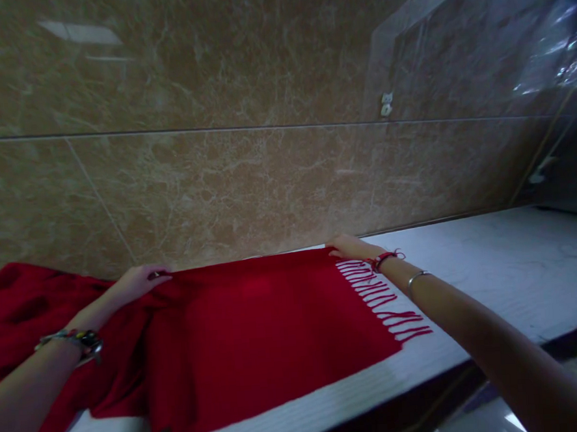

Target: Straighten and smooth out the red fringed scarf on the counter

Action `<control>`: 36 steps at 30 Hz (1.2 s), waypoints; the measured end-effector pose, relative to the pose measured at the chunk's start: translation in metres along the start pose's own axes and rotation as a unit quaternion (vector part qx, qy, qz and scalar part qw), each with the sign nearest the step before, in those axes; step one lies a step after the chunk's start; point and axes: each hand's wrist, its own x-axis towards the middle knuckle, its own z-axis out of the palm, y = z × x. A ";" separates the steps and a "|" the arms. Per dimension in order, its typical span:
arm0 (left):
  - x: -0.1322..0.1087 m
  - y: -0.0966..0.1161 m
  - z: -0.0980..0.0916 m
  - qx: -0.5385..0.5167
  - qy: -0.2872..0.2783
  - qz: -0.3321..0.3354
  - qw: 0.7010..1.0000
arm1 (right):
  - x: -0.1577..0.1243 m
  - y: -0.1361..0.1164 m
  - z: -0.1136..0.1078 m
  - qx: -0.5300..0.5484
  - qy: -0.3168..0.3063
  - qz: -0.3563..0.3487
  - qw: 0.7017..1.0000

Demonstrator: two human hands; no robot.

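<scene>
A red scarf (276, 327) with fringe at its right end lies on the white tabletop. Its right part is spread flat, while the left part is bunched in folds. My left hand (139, 282) is closed on the scarf's far edge, where the flat part meets the folds. At the far right corner, just above the fringe (371, 289), my right hand (346, 245) grips the cloth with the fingers pressed together. Between both hands the far edge runs nearly straight. Bracelets circle both wrists.
A brown marble-tiled wall (247, 179) rises right behind the white tabletop (496, 262). A small white fitting (386, 104) is on the wall. Clear plastic wrap (567, 62) shows at the upper right. The table's front edge runs along the lower right.
</scene>
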 end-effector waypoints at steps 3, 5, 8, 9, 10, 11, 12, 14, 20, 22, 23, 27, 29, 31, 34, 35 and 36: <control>-0.019 -0.006 -0.017 0.007 -0.035 0.053 0.998 | -0.037 -0.006 -0.014 -0.020 -0.005 -0.033 0.999; -0.034 -0.008 -0.026 0.004 -0.065 0.071 0.995 | -0.064 -0.011 -0.021 -0.030 -0.011 -0.052 0.998; -0.060 -0.005 -0.036 -0.014 -0.164 0.094 0.982 | -0.101 -0.023 -0.026 -0.019 -0.027 -0.062 0.997; -0.070 -0.001 -0.038 -0.021 -0.200 0.090 0.975 | -0.112 -0.027 -0.026 -0.010 -0.035 -0.065 0.997; -0.079 0.003 -0.038 -0.029 -0.229 0.082 0.970 | -0.122 -0.031 -0.025 0.000 -0.041 -0.069 0.997; -0.089 0.008 -0.037 -0.038 -0.254 0.066 0.964 | -0.130 -0.035 -0.023 0.007 -0.047 -0.075 0.996; -0.097 0.014 -0.035 -0.049 -0.276 0.046 0.959 | -0.137 -0.040 -0.020 0.010 -0.053 -0.081 0.995; -0.110 0.026 -0.028 -0.068 -0.317 0.013 0.946 | -0.148 -0.048 -0.014 0.004 -0.068 -0.088 0.994; -0.106 0.066 -0.016 -0.056 -0.369 0.081 0.924 | -0.142 -0.056 -0.008 0.058 -0.218 -0.072 0.971; -0.093 0.087 -0.014 -0.031 -0.286 0.143 0.947 | -0.127 -0.054 -0.011 0.093 -0.177 -0.066 0.978; -0.087 0.099 -0.010 -0.012 -0.237 0.170 0.956 | -0.117 -0.053 -0.012 0.101 -0.135 -0.061 0.984; -0.070 0.146 0.027 0.056 -0.119 0.195 0.972 | -0.080 -0.050 -0.002 0.086 -0.040 -0.016 0.995; -0.067 0.160 0.055 0.043 -0.116 0.236 0.964 | -0.067 -0.050 0.011 0.082 -0.033 0.002 0.996; -0.064 0.164 0.079 0.041 -0.113 0.251 0.960 | -0.059 -0.049 0.025 0.080 -0.038 0.012 0.996; -0.057 0.155 0.094 0.034 -0.075 0.201 0.976 | -0.054 -0.044 0.040 0.083 -0.050 0.022 0.995; -0.054 0.150 0.094 0.029 -0.075 0.180 0.980 | -0.054 -0.042 0.042 0.086 -0.052 0.025 0.995; -0.051 0.144 0.092 0.023 -0.084 0.165 0.982 | -0.053 -0.040 0.043 0.090 -0.056 0.026 0.994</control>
